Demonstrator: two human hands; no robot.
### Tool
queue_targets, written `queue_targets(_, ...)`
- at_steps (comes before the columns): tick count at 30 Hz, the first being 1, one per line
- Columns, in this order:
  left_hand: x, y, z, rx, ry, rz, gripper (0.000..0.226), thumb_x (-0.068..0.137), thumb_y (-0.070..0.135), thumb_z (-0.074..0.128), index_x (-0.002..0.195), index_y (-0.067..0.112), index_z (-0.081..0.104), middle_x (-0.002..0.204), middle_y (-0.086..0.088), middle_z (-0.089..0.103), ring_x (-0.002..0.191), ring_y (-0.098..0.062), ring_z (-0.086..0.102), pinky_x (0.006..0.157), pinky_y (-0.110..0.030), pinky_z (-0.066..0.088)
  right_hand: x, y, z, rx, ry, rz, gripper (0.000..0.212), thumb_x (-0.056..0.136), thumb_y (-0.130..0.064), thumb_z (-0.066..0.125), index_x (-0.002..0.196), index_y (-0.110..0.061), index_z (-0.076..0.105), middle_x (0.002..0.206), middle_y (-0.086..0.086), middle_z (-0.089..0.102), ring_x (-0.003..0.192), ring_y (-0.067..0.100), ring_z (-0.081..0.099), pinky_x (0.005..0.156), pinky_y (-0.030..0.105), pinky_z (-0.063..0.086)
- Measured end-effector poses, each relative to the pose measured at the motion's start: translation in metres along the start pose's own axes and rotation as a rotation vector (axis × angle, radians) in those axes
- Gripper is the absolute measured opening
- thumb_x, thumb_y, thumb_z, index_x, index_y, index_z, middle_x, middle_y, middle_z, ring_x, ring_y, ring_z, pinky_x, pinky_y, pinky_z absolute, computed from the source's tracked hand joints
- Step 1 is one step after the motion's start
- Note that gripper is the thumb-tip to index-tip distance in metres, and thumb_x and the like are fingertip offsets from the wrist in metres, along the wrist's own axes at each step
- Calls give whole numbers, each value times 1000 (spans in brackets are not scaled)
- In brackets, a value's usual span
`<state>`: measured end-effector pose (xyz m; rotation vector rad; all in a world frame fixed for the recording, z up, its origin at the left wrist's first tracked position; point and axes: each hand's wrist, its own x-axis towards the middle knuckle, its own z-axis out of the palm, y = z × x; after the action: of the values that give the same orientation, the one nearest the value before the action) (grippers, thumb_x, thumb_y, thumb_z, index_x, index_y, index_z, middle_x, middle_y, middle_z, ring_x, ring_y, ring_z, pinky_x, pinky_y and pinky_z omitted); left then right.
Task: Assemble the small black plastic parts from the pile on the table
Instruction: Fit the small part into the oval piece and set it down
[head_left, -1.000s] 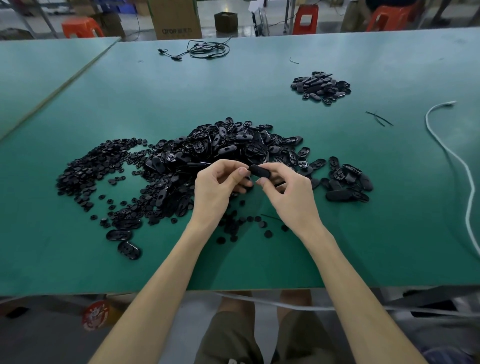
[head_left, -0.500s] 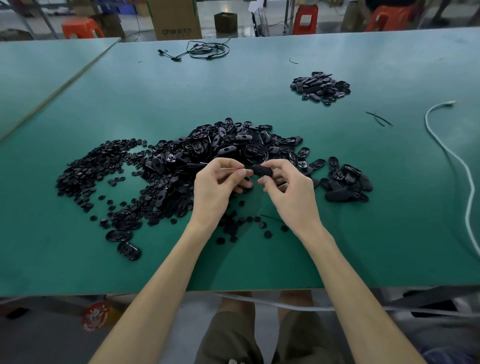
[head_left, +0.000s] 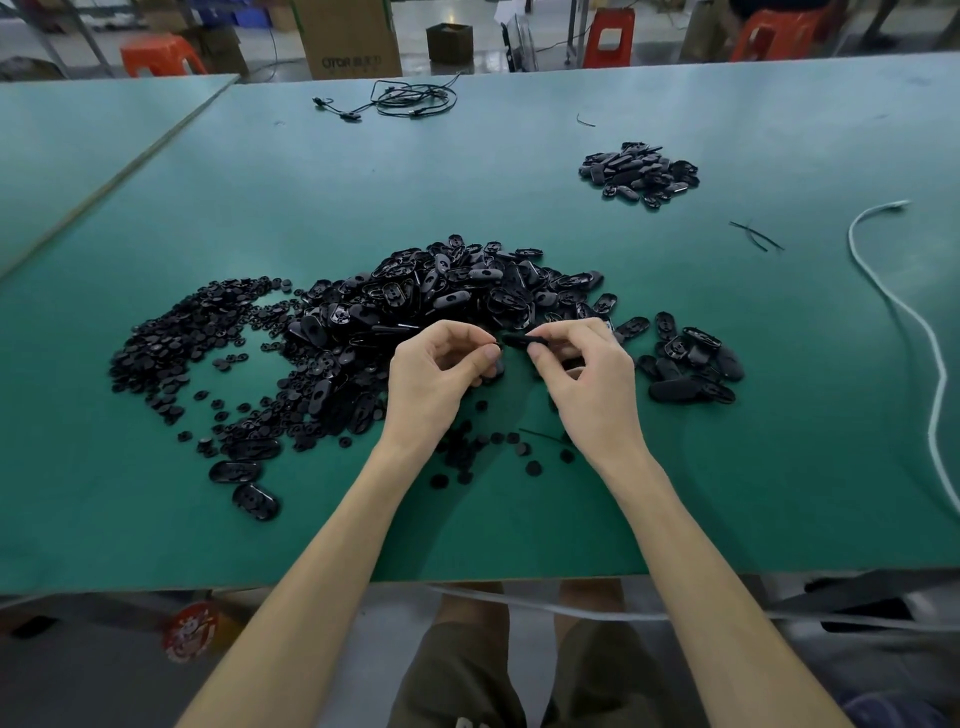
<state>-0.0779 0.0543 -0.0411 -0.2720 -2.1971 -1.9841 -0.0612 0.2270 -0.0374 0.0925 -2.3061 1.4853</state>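
Over the green table (head_left: 519, 182) and pile (head_left: 441, 291), right hand (head_left: 592, 384) grips an oval shell (head_left: 522, 340), left hand (head_left: 431, 384) pinches a small piece (head_left: 500, 345).

The black oval part (head_left: 524, 340) has turned flatter, showing edge-on in the right hand's (head_left: 587, 374) grip. That hand's thumb has crept up closer beneath it.

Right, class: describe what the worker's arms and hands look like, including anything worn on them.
The left hand and right hand are bare: no gloves, rings, watch or bands. Both forearms are uncovered, with no sleeve in view. Nails are short.
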Motion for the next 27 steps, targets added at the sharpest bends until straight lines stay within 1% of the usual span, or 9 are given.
queue_targets(3,0,-1,0,24,-7,-4,7,91,9,80,97,10,75,84,-6,78,77,-19,74,77,-26,57,0,-1,0,12,-30,23,17,96,-13,74,101,-29,72,100,-4,68,84,6,67,73,17,54)
queue_targets(5,0,0,0,27,-7,-2,7,91,9,79,97,11,75,84,-5,78,77,-18,74,77,-26,57,-1,-2,1,25,-38,30,17,96,-13,74,102,-29,72,99,-4,71,84,12,70,76,25,58)
queue_targets(6,0,0,1,29,-10,0,7,91,9,79,97,11,75,84,-5,78,77,-18,74,77,-26,58,-1,-2,1,32,-40,33,18,95,-13,74,103,-29,72,99,-4,71,84,13,70,76,26,58)
queue_targets(10,-1,1,1,54,-16,15,6,92,9,78,97,12,76,84,-5,78,78,-20,73,79,-30,60,-2,-3,0,35,-57,27,19,93,-13,77,102,-31,73,96,-7,71,81,2,65,74,18,54)
queue_targets(13,-1,2,1,72,-15,18,6,91,10,79,95,14,77,84,-3,78,77,-18,73,75,-27,58,-3,-4,0,26,-81,7,22,92,-13,78,99,-33,72,94,-11,69,79,-2,61,71,13,50)
queue_targets(16,-1,1,1,94,-24,26,6,91,11,79,94,15,76,85,-3,78,77,-18,72,75,-28,58,-3,-4,0,20,-103,-1,23,92,-13,78,99,-34,73,96,-12,69,80,-2,61,72,12,49)
queue_targets(20,-1,1,1,107,-28,22,8,91,10,80,94,16,76,86,-2,77,78,-18,72,75,-29,58,-3,-2,1,-7,-105,-13,17,92,-12,78,105,-22,78,99,-8,70,82,3,60,72,11,47)
queue_targets(23,-1,1,1,120,-32,32,10,90,8,80,94,15,76,87,-1,77,80,-20,73,77,-30,59,-2,-2,0,-16,-109,-15,17,93,-11,77,106,-21,79,99,-7,70,83,5,60,72,10,47)
queue_targets(27,-2,2,2,160,-46,39,12,89,7,80,92,18,77,87,5,77,78,-12,70,76,-26,57,-3,-1,0,-38,-102,-23,17,92,-11,77,106,-21,79,99,-6,70,83,5,60,73,10,47)
